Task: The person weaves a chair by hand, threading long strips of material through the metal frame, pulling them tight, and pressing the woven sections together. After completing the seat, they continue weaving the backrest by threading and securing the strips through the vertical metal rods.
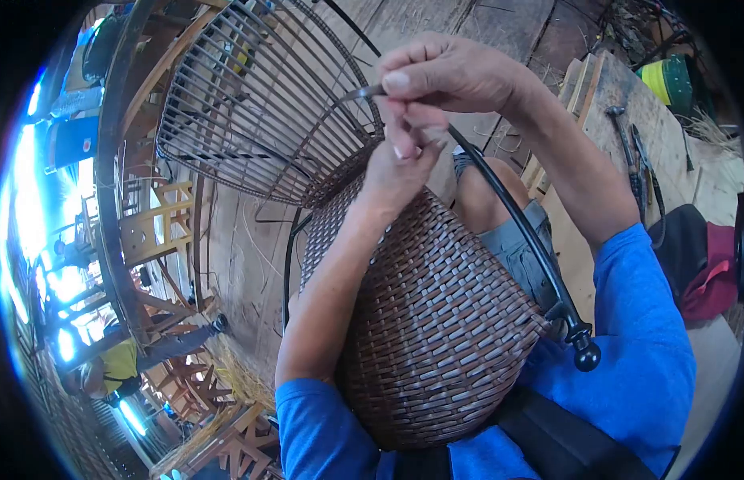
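Observation:
My right hand (452,76) pinches a flat brown weaving strip (360,94) between thumb and fingers, and the strip runs out to the left in front of the slats. Just below it, my left hand (408,148) has its fingers curled close to the right fingertips, slightly blurred; I cannot tell what they hold. Under my forearms lies a chair with a brown woven panel (436,320), its lower end against my body. Beyond that, the chair's other part shows bare slats (252,104) inside a wrapped rim. A black metal frame tube (512,204) with a ball end passes along the right side.
On the right, hand tools (632,156) rest on a wooden board (604,96). Behind them stands a green and yellow roll (672,84). A black and dark red cloth item (708,260) lies nearer. Wooden frames (160,224) and another person (132,364) appear at left, over a plank floor (240,264).

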Tool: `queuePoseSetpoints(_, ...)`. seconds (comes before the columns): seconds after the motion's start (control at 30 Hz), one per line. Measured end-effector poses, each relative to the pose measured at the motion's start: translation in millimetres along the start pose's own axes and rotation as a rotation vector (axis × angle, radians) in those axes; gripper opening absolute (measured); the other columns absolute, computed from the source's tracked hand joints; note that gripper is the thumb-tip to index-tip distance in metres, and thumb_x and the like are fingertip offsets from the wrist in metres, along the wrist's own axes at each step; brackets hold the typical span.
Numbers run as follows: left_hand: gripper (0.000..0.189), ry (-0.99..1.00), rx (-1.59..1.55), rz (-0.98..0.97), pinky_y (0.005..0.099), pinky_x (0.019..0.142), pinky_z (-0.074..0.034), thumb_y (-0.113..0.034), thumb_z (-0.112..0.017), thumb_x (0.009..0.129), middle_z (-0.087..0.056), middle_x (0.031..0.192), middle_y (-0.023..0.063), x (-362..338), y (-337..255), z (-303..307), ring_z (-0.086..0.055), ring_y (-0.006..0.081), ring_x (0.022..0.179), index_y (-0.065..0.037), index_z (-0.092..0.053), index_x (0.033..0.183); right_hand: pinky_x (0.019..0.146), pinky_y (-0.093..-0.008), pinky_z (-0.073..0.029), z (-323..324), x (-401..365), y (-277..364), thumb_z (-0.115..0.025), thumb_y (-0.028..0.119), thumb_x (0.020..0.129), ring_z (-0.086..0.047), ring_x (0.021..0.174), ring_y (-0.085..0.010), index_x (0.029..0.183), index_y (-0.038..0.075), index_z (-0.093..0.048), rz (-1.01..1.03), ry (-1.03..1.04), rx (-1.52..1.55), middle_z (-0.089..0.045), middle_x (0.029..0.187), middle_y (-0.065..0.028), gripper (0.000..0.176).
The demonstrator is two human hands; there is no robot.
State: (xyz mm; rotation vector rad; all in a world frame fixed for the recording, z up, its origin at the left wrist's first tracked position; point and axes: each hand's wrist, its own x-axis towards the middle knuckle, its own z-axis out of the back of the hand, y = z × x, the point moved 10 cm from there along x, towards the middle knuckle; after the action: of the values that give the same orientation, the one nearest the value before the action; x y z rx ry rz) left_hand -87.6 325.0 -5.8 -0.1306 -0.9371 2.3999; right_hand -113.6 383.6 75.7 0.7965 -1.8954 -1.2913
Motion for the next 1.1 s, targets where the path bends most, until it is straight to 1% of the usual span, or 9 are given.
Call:
queuePoseSetpoints(0.17,0.042,0.036,0.159,0.324,0.0317,0.059,-0.047,-0.037,-0.049,0.092,-0.059,0.062,0.0090,13.8,-0.2,48.3,-0.058,0.0207,0.059,0.002,-0.063,0.083,0.084,-0.0292,-0.043,71.0,-17.6,-25.4,-0.049,0.030,0.093,-0.057,0.089,-0.0141,0.106,-0.001,-0.059,0.127,-0.553,-0.267,-0.063,0.094,-0.0069,0.035)
queuePoseSetpoints(0.37,0.046,-0.014,0.039,0.281,0.0235,0.050,-0.043,-0.040,-0.050,0.092,-0.058,0.057,0.0046,45.5,8.0,83.6,-0.053,0.0091,0.050,0.002,-0.064,0.081,0.075,-0.0279,-0.043,32.5,40.5,-122.8,-0.050,0.039,0.091,-0.056,0.081,-0.0123,0.096,0.006,-0.061,-0.060,-0.214,-0.548,-0.063,0.085,-0.0033,0.035)
queuePoseSetpoints(0.43,0.042,0.040,-0.234,0.387,0.0217,0.050,-0.043,-0.039,-0.053,0.091,-0.061,0.064,0.0038,44.5,28.8,75.8,-0.053,0.0076,0.051,0.002,-0.062,0.095,0.070,-0.0258,-0.043,49.7,38.6,-131.5,-0.051,0.038,0.091,-0.056,0.076,-0.0115,0.096,0.004,-0.061,-0.135,-0.243,-0.434,-0.061,0.078,-0.0019,0.035)
queuePoseSetpoints(0.53,0.040,-0.013,0.058,0.403,0.0201,0.050,-0.043,-0.035,-0.055,0.090,-0.064,0.074,0.0068,37.5,56.8,85.8,-0.053,0.0067,0.053,0.001,-0.057,0.107,0.060,-0.0258,-0.040,54.0,21.0,-145.5,-0.048,0.038,0.093,-0.046,0.057,-0.0102,0.084,0.005,-0.057,-0.179,-0.303,-0.132,-0.046,0.056,0.0016,0.035)
queuePoseSetpoints(0.67,0.032,0.320,0.659,0.297,0.0427,0.071,-0.049,-0.024,-0.050,0.088,-0.064,0.089,0.0225,20.5,82.0,42.3,-0.063,0.0347,0.078,-0.004,-0.054,0.112,0.056,-0.0269,-0.037,61.8,8.2,-159.5,-0.045,0.037,0.093,-0.038,0.052,-0.0102,0.076,0.008,-0.050,-0.190,-0.396,0.076,-0.032,0.052,0.0038,0.034)
queuePoseSetpoints(0.7,0.031,0.309,0.575,0.349,0.0502,0.080,-0.044,-0.023,-0.047,0.087,-0.061,0.090,0.0271,16.7,85.5,36.5,-0.058,0.0426,0.089,-0.004,-0.054,0.111,0.056,-0.0269,-0.037,61.8,9.1,-161.9,-0.045,0.036,0.093,-0.038,0.052,-0.0102,0.076,0.008,-0.050,-0.214,-0.400,0.117,-0.032,0.052,0.0038,0.033)
queuePoseSetpoints(0.87,0.028,0.221,0.697,0.254,0.0494,0.070,-0.048,-0.022,-0.042,0.089,-0.064,0.081,0.0222,20.1,85.7,28.9,-0.063,0.0394,0.080,-0.009,-0.053,0.111,0.054,-0.0284,-0.040,59.7,14.0,-179.5,-0.042,0.031,0.092,-0.037,0.050,-0.0102,0.077,0.007,-0.050,-0.243,-0.315,0.054,-0.033,0.053,0.0033,0.029)
queuePoseSetpoints(1.03,0.028,0.425,0.860,0.178,0.0493,0.070,-0.048,-0.022,-0.042,0.089,-0.063,0.081,0.0211,29.4,99.9,16.1,-0.061,0.0401,0.079,-0.009,-0.056,0.110,0.056,-0.0255,-0.046,41.1,15.5,-181.1,-0.043,0.025,0.089,-0.057,0.058,-0.0118,0.086,0.002,-0.059,-0.447,-0.206,-0.077,-0.062,0.066,-0.0063,0.028)
queuePoseSetpoints(1.1,0.029,0.464,0.869,0.133,0.0482,0.072,-0.048,-0.022,-0.042,0.088,-0.062,0.090,0.0207,28.3,99.1,15.4,-0.061,0.0391,0.084,-0.009,-0.056,0.110,0.056,-0.0252,-0.046,39.9,16.2,-181.5,-0.042,0.024,0.088,-0.056,0.057,-0.0114,0.085,0.001,-0.059,-0.443,-0.179,-0.155,-0.062,0.066,-0.0064,0.029)
